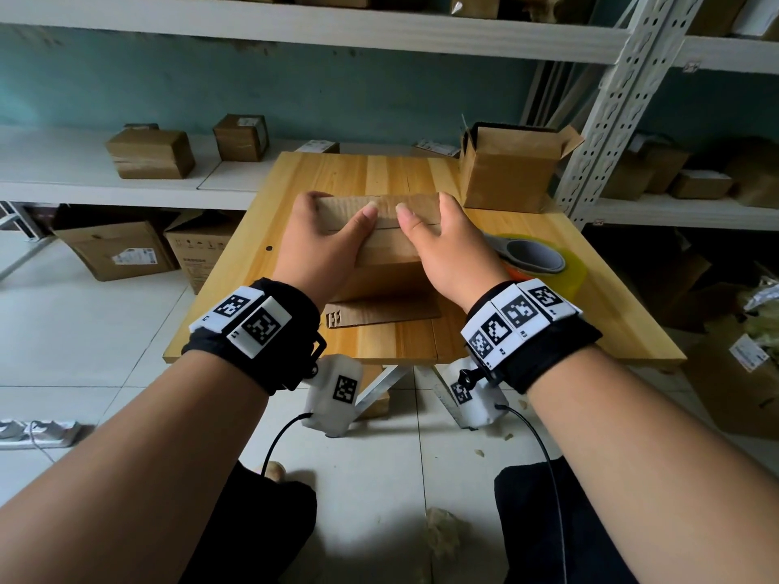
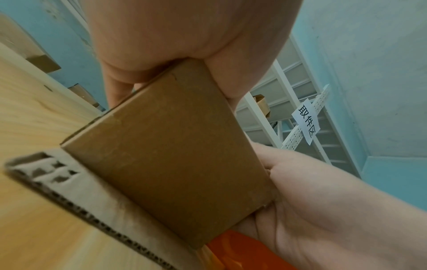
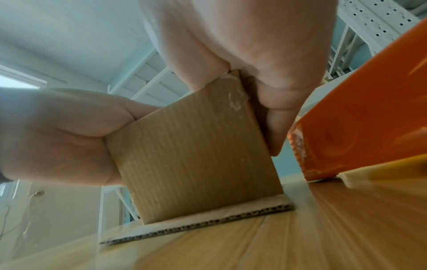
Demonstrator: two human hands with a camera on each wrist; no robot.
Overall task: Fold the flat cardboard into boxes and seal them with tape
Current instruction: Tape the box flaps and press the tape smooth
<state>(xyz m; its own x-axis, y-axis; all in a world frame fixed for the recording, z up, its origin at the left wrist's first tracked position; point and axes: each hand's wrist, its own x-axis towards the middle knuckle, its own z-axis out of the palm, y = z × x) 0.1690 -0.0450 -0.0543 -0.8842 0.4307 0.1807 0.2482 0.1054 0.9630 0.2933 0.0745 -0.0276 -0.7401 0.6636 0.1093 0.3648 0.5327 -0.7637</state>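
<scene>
Shelving (image 1: 295, 35) runs all round you, loaded with taped cartons, and the wooden table (image 1: 611, 297) sits right in front of it.

On the table, near the far right corner, there's an open box (image 1: 506, 174) with its flaps up. By the right edge lies the tape dispenser (image 1: 535, 255), orange body with a yellowish roll, just beside your right wrist.

The box you're working on (image 1: 379, 250) stands about mid-table, a bit toward the near edge. It sits on a flat piece of corrugated cardboard (image 1: 383, 316) that pokes out under it on your side.

Looks like you're at the flap-closing step: the top flaps are folded down and meet at a seam running left to right, not taped yet as far as I can see.

Your left hand (image 1: 320, 242) is clamped over the left end of the box, thumb on top near the seam and fingers wrapped over the far edge. Your right hand (image 1: 447, 246) does the same on the right end. So each grip is closed on the box, which sits squarely between your palms.

Next move, I'd guess, is freeing your right hand for the dispenser while the left keeps the flaps flat. Let go too early and they'll probably spring up.
</scene>
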